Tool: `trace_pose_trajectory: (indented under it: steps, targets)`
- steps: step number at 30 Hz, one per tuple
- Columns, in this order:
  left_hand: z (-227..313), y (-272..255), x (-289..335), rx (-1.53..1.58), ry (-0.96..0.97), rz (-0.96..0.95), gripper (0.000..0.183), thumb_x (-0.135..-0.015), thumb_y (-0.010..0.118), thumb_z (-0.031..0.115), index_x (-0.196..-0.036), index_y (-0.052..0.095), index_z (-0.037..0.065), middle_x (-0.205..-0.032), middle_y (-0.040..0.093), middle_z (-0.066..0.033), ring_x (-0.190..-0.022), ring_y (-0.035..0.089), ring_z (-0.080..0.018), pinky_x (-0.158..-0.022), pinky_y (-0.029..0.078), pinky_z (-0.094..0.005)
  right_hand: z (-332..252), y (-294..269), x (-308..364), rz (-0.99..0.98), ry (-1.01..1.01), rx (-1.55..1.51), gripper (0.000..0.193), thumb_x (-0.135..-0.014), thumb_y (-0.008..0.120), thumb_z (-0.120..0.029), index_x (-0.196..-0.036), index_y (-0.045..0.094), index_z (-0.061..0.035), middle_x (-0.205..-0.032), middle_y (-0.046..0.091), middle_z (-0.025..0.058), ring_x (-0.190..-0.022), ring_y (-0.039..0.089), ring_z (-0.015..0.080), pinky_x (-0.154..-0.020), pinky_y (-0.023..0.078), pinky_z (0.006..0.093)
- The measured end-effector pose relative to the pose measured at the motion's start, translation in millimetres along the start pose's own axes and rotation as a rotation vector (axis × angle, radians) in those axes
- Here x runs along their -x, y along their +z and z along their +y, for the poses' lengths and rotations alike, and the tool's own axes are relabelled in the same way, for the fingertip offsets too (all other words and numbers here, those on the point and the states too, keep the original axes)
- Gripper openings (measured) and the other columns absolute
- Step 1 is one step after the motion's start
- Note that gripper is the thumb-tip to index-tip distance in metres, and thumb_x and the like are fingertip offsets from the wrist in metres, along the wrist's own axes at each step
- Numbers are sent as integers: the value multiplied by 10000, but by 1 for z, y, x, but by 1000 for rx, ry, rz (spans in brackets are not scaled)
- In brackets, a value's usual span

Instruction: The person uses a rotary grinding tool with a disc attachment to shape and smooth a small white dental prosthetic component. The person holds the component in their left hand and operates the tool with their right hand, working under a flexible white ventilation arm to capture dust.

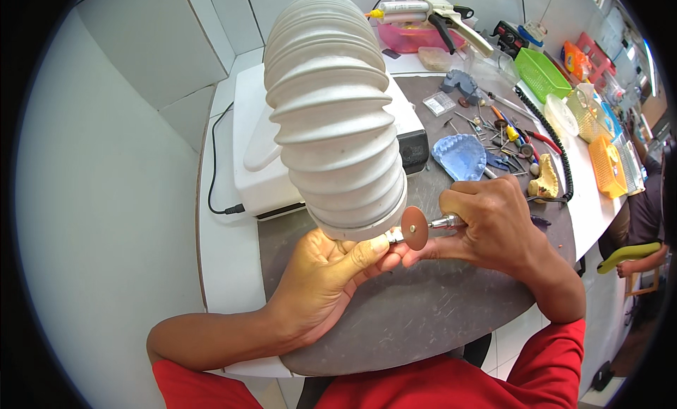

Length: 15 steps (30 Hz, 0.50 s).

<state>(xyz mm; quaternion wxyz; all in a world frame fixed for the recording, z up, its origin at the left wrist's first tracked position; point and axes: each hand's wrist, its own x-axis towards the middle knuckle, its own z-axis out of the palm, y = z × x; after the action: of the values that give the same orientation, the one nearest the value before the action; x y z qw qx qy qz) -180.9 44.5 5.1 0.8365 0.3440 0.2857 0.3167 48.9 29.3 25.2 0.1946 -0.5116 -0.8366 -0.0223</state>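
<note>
My right hand [486,218] is closed around a metal rotary handpiece [446,222]. A round reddish-brown cutting disc [415,228] is mounted on its tip, facing left. Just left of the disc, my left hand [321,278] pinches a small shiny metal piece [395,237] between thumb and fingers. Most of that piece is hidden by the fingers and the disc, and I cannot tell whether the disc touches it. Fingertips of both hands come close together below the disc. The mouth of a wide white ribbed hose [338,148] hangs directly over my left fingers.
Behind the hose stands a white machine [254,148]. On the grey mat [402,317] lie a blue dental cast [460,157], a yellowish cast [544,178], pliers [544,142] and several burs. Baskets, including a green one [541,74], line the right. Another person [645,211] is at far right.
</note>
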Motion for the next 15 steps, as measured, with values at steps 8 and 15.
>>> trace_pose_trajectory:
  steps: [8, 15]
  targets:
    - [0, 1, 0, -18, 2, -7, 171, -979, 597, 133, -1086, 607, 0, -1002, 615, -54, -930, 614, -120, -895, 508, -288, 0, 1, 0, 2, -17, 23, 718, -697, 685, -729, -497, 497, -65, -481, 480, 50, -388, 492, 228, -396, 389, 352]
    - [3, 4, 1, -34, 8, -25, 177, -977, 600, 135, -1079, 600, -11, -990, 619, -62, -919, 612, -122, -902, 500, -292, 0, 1, 1, 8, -24, 28, 714, -702, 690, -719, -492, 492, -67, -476, 471, 50, -386, 487, 232, -400, 390, 351]
